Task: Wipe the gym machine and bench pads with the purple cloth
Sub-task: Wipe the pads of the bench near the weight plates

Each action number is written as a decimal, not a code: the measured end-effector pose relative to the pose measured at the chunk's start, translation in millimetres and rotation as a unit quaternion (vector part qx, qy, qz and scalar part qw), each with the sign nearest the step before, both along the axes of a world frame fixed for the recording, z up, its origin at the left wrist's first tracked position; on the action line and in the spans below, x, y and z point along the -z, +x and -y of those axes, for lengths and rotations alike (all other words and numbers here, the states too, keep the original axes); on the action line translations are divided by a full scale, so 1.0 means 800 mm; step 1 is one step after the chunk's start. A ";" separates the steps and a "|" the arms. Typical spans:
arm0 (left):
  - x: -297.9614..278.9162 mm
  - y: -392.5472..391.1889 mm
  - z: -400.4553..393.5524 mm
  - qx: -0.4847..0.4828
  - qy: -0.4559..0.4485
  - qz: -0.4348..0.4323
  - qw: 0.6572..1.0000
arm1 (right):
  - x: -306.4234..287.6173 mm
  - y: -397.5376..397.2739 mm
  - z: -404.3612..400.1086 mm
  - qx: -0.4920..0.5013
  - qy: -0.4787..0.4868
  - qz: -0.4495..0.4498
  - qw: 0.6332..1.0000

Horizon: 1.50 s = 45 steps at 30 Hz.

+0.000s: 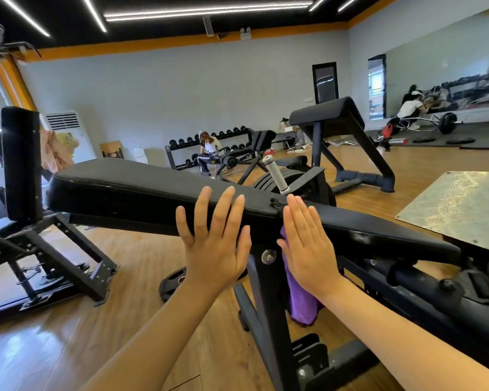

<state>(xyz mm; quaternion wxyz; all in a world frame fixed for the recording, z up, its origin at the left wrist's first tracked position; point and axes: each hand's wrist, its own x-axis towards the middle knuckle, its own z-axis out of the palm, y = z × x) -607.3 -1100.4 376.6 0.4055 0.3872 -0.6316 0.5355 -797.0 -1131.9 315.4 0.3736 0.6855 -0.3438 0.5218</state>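
Long black padded bench pad [141,190]: long axis ran left-right, directly ahead of both hands. Purple microfibre cloth [301,301]: hung under flat-fingered right hand [308,246], pressed vs pad edge. Left hand [213,241]: flat, empty, on pad front.

My right hand [308,244] hides most of the purple cloth [301,300]; I cannot tell whether any finger grips it. At three o'clock, the frame edge cuts off the diamond-plate footplate [458,207].

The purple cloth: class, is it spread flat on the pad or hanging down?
Hanging down. The purple cloth droops below the right hand, whose straight fingers press it against the bench pad's near edge.
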 end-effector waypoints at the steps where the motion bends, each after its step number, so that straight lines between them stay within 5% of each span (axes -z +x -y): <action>1: 0.000 -0.002 0.002 -0.002 -0.007 -0.005 1.000 | 0.003 -0.005 0.003 -0.002 -0.002 -0.007 1.000; 8: 0.004 -0.009 0.018 0.011 -0.052 -0.022 0.998 | 0.084 -0.075 0.024 0.058 0.056 0.058 0.995; 15: 0.007 -0.021 0.029 0.050 -0.087 -0.060 0.993 | 0.016 0.021 -0.006 -0.023 0.137 0.326 0.935; 23: 0.007 -0.023 0.027 0.055 -0.082 -0.062 0.993 | 0.041 -0.003 0.005 -0.017 0.130 0.351 0.927; 28: 0.008 -0.025 0.022 0.055 -0.060 -0.069 0.994 | 0.055 -0.041 0.025 -0.034 0.172 0.519 0.837; 30: 0.009 -0.028 0.022 0.053 -0.053 -0.079 0.994 | 0.049 -0.034 0.020 -0.049 0.172 0.513 0.840; 34: 0.012 -0.038 0.018 0.051 -0.027 -0.097 0.994 | 0.046 0.019 -0.009 -0.102 0.169 0.372 0.907; 37: 0.022 -0.045 0.014 0.033 0.019 -0.032 0.999 | 0.054 0.010 -0.001 -0.123 0.167 0.305 0.929; 45: 0.029 -0.065 0.012 -0.016 0.046 -0.019 0.999 | 0.083 -0.065 0.022 -0.068 0.147 0.358 0.920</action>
